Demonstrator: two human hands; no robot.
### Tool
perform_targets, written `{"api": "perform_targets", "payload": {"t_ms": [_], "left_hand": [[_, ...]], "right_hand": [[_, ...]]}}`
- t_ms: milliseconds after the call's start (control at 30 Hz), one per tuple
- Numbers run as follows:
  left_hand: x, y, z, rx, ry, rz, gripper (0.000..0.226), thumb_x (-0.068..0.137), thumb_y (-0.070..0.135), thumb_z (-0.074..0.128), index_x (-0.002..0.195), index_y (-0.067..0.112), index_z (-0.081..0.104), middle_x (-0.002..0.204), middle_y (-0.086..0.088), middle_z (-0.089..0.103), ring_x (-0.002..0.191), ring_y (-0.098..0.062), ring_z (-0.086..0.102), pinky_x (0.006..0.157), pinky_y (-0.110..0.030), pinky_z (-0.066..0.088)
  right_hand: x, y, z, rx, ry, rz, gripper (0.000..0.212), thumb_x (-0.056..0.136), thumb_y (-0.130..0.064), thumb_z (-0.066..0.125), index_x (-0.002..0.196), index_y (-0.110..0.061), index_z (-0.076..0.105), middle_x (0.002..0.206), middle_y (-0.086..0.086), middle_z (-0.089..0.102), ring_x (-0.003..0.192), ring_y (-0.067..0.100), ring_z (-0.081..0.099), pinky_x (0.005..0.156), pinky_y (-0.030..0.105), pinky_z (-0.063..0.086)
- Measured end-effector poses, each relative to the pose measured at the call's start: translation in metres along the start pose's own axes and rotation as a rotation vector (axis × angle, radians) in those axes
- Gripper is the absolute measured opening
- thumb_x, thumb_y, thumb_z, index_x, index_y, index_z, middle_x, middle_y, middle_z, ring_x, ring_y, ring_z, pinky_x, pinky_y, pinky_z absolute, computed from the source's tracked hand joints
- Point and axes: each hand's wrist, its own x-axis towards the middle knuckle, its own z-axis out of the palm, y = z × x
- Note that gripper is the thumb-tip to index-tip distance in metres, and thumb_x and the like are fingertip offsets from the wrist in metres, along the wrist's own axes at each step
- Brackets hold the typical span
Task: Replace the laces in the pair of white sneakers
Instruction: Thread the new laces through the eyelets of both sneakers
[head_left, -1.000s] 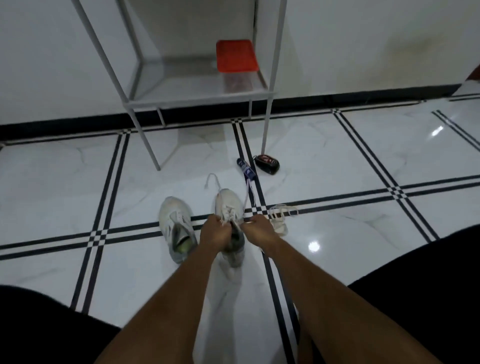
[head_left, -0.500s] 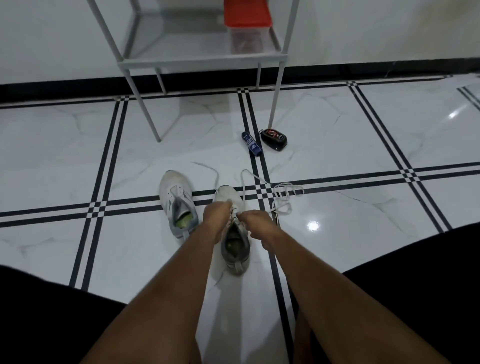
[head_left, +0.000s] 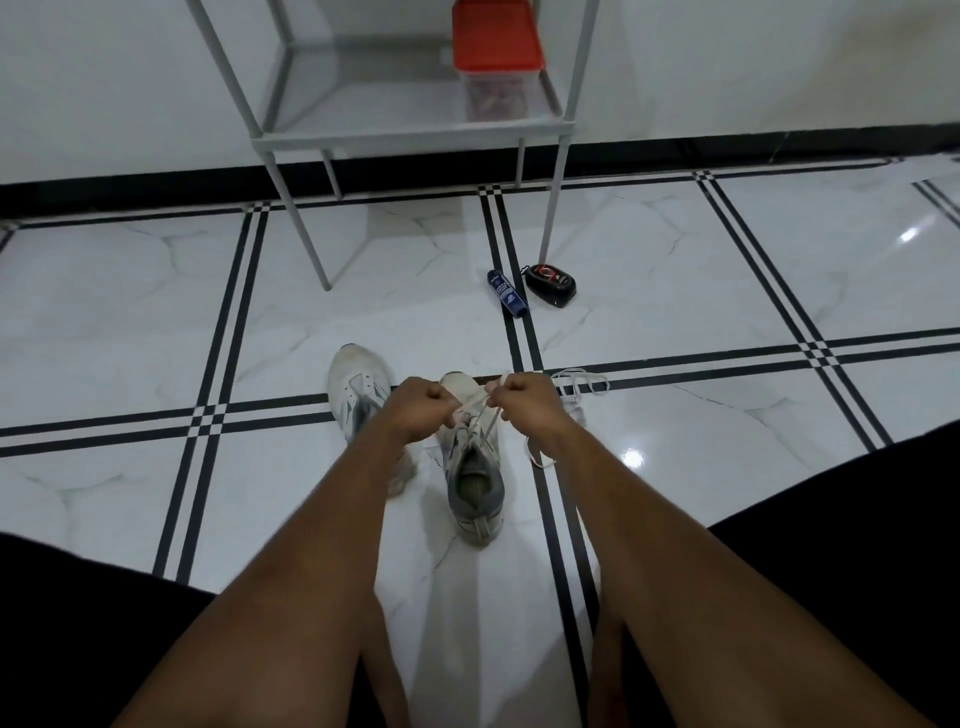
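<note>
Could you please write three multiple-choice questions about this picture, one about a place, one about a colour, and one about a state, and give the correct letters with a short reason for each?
1. Where does the clear container with the lid stand?
A. on the floor beside the sneakers
B. on the low shelf of the metal rack
C. in the person's lap

2. What colour is the container's lid?
A. red
B. blue
C. green

3. What are the two hands doing?
A. lying flat on the floor
B. holding the dark blue tube
C. each gripping a strand of the lace above one sneaker

Answers:
1. B, the container sits on the shelf of the rack by the wall.
2. A, the lid is red.
3. C, the left hand and right hand pull the lace taut over the right sneaker; the tube lies untouched on the floor.
</note>
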Motion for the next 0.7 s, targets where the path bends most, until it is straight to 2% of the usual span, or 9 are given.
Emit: {"api": "perform_targets", "payload": {"t_ms": [33, 100, 133, 233, 367, 433, 533, 633, 700], "left_hand": [[-0.002, -0.001, 0.000, -0.072, -0.034, -0.010, 0.007, 0.091, 0.020, 0.075, 0.097, 0.017, 0.077, 0.081, -0.001, 0.080, 0.085, -0.020, 0.072, 0.077, -0.035, 0.057], [-0.005, -0.002, 0.008, -0.106, -0.140, -0.050, 0.035, 0.081, 0.016, 0.085, 0.111, 0.021, 0.070, 0.093, -0.006, 0.079, 0.076, -0.017, 0.070, 0.059, -0.028, 0.053], [-0.004, -0.003, 0.013, -0.060, -0.152, -0.039, 0.039, 0.075, 0.019, 0.089, 0.110, 0.023, 0.071, 0.094, -0.006, 0.077, 0.074, -0.019, 0.071, 0.058, -0.029, 0.057], [0.002, -0.013, 0.024, 0.123, -0.019, 0.060, 0.016, 0.074, 0.037, 0.085, 0.080, 0.023, 0.080, 0.076, 0.002, 0.078, 0.074, -0.021, 0.075, 0.075, -0.040, 0.063], [-0.006, -0.006, 0.023, 0.297, 0.104, -0.017, 0.037, 0.091, 0.049, 0.067, 0.071, 0.018, 0.069, 0.066, 0.007, 0.068, 0.071, -0.017, 0.065, 0.063, -0.028, 0.045], [-0.010, 0.002, 0.027, -0.056, 0.011, -0.178, 0.020, 0.091, 0.033, 0.066, 0.085, 0.015, 0.073, 0.077, 0.001, 0.065, 0.068, -0.017, 0.054, 0.058, -0.028, 0.038], [-0.009, 0.006, 0.021, -0.788, -0.187, -0.265, 0.029, 0.092, 0.021, 0.059, 0.112, 0.016, 0.080, 0.100, 0.002, 0.070, 0.072, -0.013, 0.048, 0.057, -0.027, 0.036], [-0.008, 0.009, 0.007, -1.011, -0.156, -0.121, 0.021, 0.105, 0.026, 0.056, 0.119, 0.021, 0.072, 0.119, 0.008, 0.074, 0.073, -0.011, 0.049, 0.056, -0.025, 0.034], [-0.005, 0.008, -0.003, -1.084, -0.086, -0.056, 0.019, 0.107, 0.025, 0.057, 0.122, 0.021, 0.068, 0.114, 0.007, 0.075, 0.069, -0.009, 0.050, 0.058, -0.025, 0.035]], "right_hand": [[-0.002, -0.003, -0.003, 0.017, -0.011, 0.006, 0.018, 0.087, -0.007, 0.076, 0.071, -0.014, 0.079, 0.092, -0.003, 0.081, 0.086, 0.021, 0.074, 0.071, 0.032, 0.054], [-0.007, -0.012, -0.009, 0.018, -0.078, 0.001, 0.008, 0.087, -0.002, 0.077, 0.087, -0.007, 0.082, 0.098, -0.005, 0.080, 0.074, 0.012, 0.070, 0.057, 0.017, 0.050], [-0.009, -0.016, -0.012, 0.011, -0.123, 0.000, 0.009, 0.088, -0.003, 0.077, 0.095, -0.004, 0.082, 0.098, -0.005, 0.080, 0.069, 0.009, 0.068, 0.052, 0.014, 0.046], [-0.011, -0.019, -0.014, -0.040, -0.190, -0.024, 0.012, 0.089, -0.004, 0.077, 0.100, 0.001, 0.081, 0.090, -0.008, 0.080, 0.062, 0.003, 0.069, 0.049, 0.013, 0.045], [-0.009, -0.007, -0.018, -0.053, -0.157, -0.047, 0.008, 0.085, -0.006, 0.083, 0.090, 0.000, 0.081, 0.090, -0.006, 0.081, 0.066, 0.009, 0.069, 0.060, 0.023, 0.048], [-0.010, -0.002, -0.018, -0.060, -0.144, -0.038, 0.013, 0.085, -0.014, 0.085, 0.088, -0.001, 0.080, 0.093, -0.002, 0.081, 0.069, 0.015, 0.069, 0.060, 0.028, 0.045], [-0.013, -0.003, -0.017, -0.025, -0.116, -0.001, 0.023, 0.087, -0.019, 0.085, 0.095, 0.001, 0.078, 0.087, 0.001, 0.078, 0.069, 0.015, 0.068, 0.057, 0.026, 0.042], [-0.012, -0.008, -0.017, 0.061, -0.117, 0.069, 0.021, 0.088, -0.025, 0.083, 0.100, -0.008, 0.081, 0.097, -0.005, 0.081, 0.080, 0.014, 0.070, 0.067, 0.026, 0.046], [-0.011, -0.009, -0.018, 0.155, -0.127, 0.117, 0.021, 0.086, -0.029, 0.085, 0.102, -0.015, 0.084, 0.104, -0.005, 0.082, 0.088, 0.014, 0.071, 0.074, 0.029, 0.049]]}}
